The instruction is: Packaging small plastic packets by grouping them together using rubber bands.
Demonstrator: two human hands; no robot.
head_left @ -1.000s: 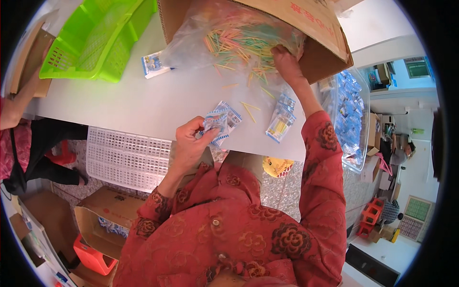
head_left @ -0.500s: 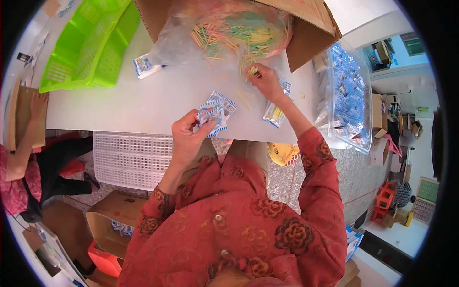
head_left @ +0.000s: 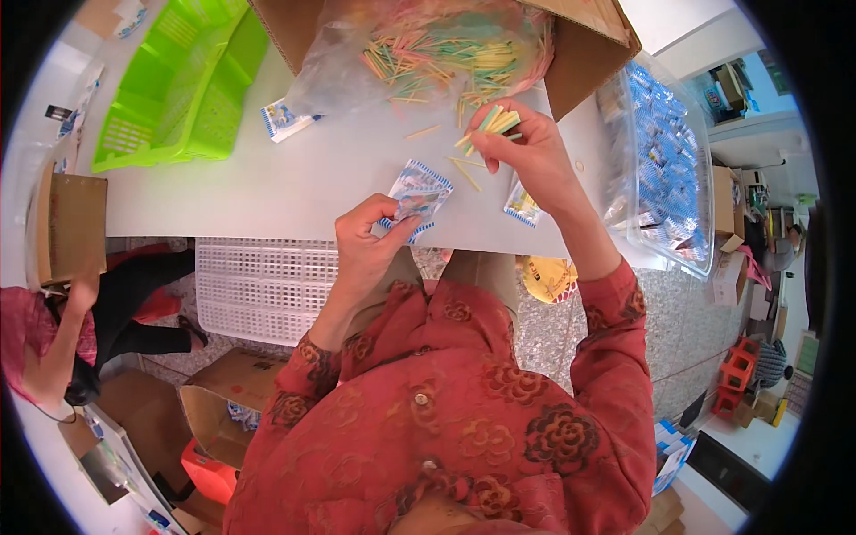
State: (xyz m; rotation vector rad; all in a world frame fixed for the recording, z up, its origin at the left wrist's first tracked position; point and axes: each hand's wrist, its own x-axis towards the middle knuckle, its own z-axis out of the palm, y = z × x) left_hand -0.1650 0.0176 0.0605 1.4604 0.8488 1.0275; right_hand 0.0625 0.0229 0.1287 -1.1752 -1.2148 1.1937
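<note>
Sticks point(head_left: 505, 122) look light, brittle, best pinched mid-length; our right hand point(head_left: 539, 159) grasps them, our left hand point(head_left: 367, 241) holds soft, slippery-looking packet point(head_left: 421, 183) by near edge.

Packing workshop: carton point(head_left: 584, 69), heaped packets point(head_left: 662, 169).

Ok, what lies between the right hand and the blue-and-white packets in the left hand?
In the head view, a couple of loose yellow sticks lie on the white table between the right hand and those blue-and-white packets.

Sticks point(head_left: 501, 123) yellow, pale green; packet point(head_left: 421, 185) blue-and-white, striped edges; basket point(head_left: 198, 129) lime green; shirt point(head_left: 486, 379) red, floral.
</note>
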